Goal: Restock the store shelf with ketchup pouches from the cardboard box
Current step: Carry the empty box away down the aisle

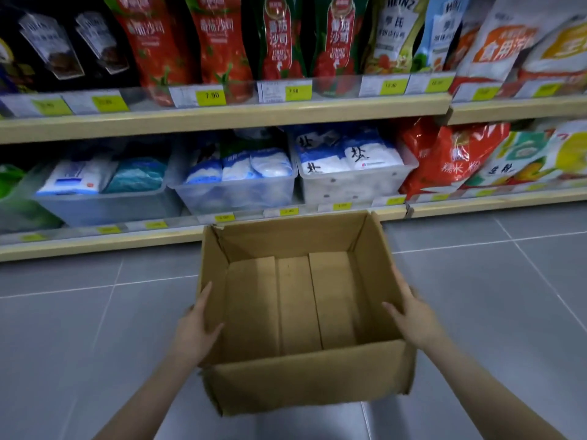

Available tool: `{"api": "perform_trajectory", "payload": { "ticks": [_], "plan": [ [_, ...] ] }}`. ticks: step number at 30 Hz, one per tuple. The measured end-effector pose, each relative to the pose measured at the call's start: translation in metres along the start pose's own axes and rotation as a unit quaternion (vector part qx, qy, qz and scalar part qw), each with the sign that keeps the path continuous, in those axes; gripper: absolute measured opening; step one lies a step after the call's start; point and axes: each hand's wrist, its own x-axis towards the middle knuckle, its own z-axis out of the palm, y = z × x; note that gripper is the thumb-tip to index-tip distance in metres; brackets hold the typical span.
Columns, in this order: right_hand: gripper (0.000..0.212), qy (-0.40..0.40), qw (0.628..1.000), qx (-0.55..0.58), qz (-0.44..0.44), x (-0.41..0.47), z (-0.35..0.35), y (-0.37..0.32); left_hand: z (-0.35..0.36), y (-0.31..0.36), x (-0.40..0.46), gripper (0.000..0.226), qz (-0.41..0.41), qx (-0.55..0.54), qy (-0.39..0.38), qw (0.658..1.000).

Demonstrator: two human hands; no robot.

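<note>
An open cardboard box (pixel 298 385) hangs above the grey floor in front of the shelves, and nothing lies inside it. My left hand (pixel 197 328) grips its left wall, thumb inside and fingers outside. My right hand (pixel 413 315) grips the right wall the same way. On the upper shelf (pixel 222 114) stand red ketchup pouches (pixel 187 42) and, to their right, green-and-red ketchup pouches (pixel 305 36), upright in rows behind a clear guard with yellow price tags.
Black pouches stand at the upper left, Heinz pouches (pixel 397 33) and white bags at the upper right. The lower shelf holds clear bins (pixel 235 192) of salt bags and red flour bags (pixel 444 154). Grey floor tiles (pixel 492 296) surround the box.
</note>
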Motion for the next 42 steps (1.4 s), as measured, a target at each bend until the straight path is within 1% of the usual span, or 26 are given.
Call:
{"api": "perform_trajectory", "payload": {
  "ticks": [3,6,8,13,16,18,21,24,26,29,31,34,38,42],
  "plan": [
    [0.073,-0.001,0.999,-0.051,0.001,0.012,0.005,0.003,-0.004,0.001,0.009,0.086,-0.007,0.029,0.009,1.0],
    [0.074,-0.027,0.998,-0.063,0.013,0.021,-0.009,-0.01,-0.024,0.013,0.013,0.085,-0.024,0.03,-0.009,0.999],
    [0.07,-0.056,0.995,-0.078,0.029,0.024,-0.032,-0.03,-0.048,0.03,0.015,0.084,-0.035,0.033,-0.031,0.998],
    [0.057,-0.118,0.986,-0.1,0.059,0.03,-0.111,-0.092,-0.116,0.083,0.013,0.082,-0.054,0.105,-0.095,0.988],
    [0.046,-0.132,0.981,-0.097,0.107,0.019,-0.146,-0.12,-0.148,0.109,-0.001,0.079,-0.051,0.134,-0.111,0.983],
    [0.04,-0.127,0.978,-0.089,0.136,0.007,-0.169,-0.135,-0.171,0.126,-0.015,0.08,-0.058,0.122,-0.115,0.984],
    [0.04,-0.135,0.976,-0.091,0.141,-0.027,-0.206,-0.164,-0.216,0.154,-0.044,0.083,-0.079,0.091,-0.122,0.985],
    [0.034,-0.128,0.976,-0.084,0.153,-0.072,-0.252,-0.202,-0.271,0.183,-0.08,0.083,-0.079,0.094,-0.119,0.985],
    [0.042,-0.119,0.979,-0.087,0.143,-0.106,-0.286,-0.229,-0.312,0.203,-0.108,0.082,-0.076,0.099,-0.114,0.986],
    [0.06,-0.1,0.99,-0.066,0.074,-0.161,-0.334,-0.264,-0.372,0.233,-0.158,0.081,-0.071,0.1,-0.096,0.988],
    [0.063,-0.077,0.995,-0.05,0.05,-0.193,-0.359,-0.283,-0.406,0.244,-0.191,0.082,-0.066,0.093,-0.073,0.991],
    [0.063,-0.049,0.996,-0.068,0.034,-0.231,-0.387,-0.31,-0.449,0.25,-0.242,0.079,-0.057,0.068,-0.032,0.996],
    [0.065,-0.014,0.998,-0.049,-0.031,-0.268,-0.405,-0.341,-0.475,0.241,-0.303,0.073,-0.075,-0.006,0.036,0.997],
    [0.07,0.023,0.995,-0.047,-0.09,-0.3,-0.411,-0.36,-0.475,0.223,-0.361,0.068,-0.062,-0.069,0.119,0.989]
  ]
}}
